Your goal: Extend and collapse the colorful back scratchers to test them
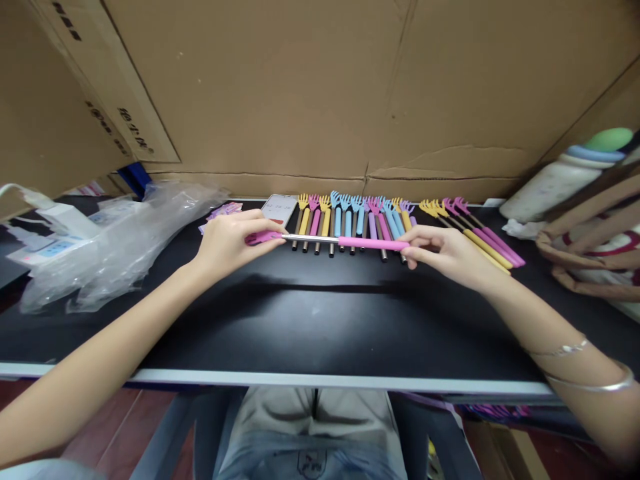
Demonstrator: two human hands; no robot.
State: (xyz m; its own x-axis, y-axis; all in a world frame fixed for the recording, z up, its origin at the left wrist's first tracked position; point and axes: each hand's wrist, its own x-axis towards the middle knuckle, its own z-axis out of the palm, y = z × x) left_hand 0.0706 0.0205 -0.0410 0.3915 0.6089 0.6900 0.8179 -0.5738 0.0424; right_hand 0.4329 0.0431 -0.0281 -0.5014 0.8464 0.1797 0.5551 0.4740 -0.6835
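A pink telescopic back scratcher [373, 244] is held level above the black table, its metal rod drawn out in the middle. My left hand [233, 237] is closed round the pink claw end, which the fingers partly hide. At the other end, my right hand [443, 253] pinches the tip of the pink handle. Behind it lies a row of back scratchers [345, 223] in yellow, pink, blue and purple, claws pointing away from me. Near my right hand is a smaller group of yellow and pink back scratchers [480, 237], lying at a slant.
Clear plastic bags [120, 247] and a white power strip [65, 223] lie at the left. A phone [279, 208] showing a timer rests at the back against the cardboard wall [280, 87]. On the right stand a white bottle [555, 183] and a brown bag [575, 233].
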